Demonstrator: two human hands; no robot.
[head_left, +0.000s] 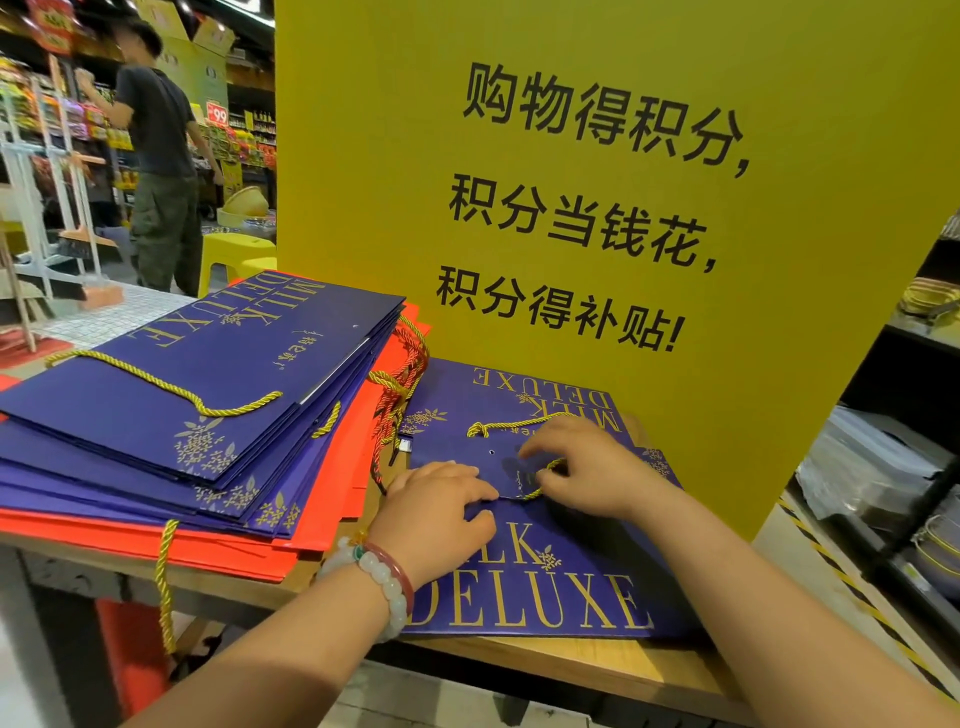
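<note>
I'm pressing L hand, fingers lightly bent, onto flat purple bag lying on wooden table by yellow sign; R hand is pinching its gold rope handle; folded purple bag stack is sitting on red bags, left.

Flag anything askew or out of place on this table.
The stack of flat purple paper bags is fanned crookedly, and one gold cord handle dangles off the front edge of the wooden table. Nothing looks torn or spilled.
</note>
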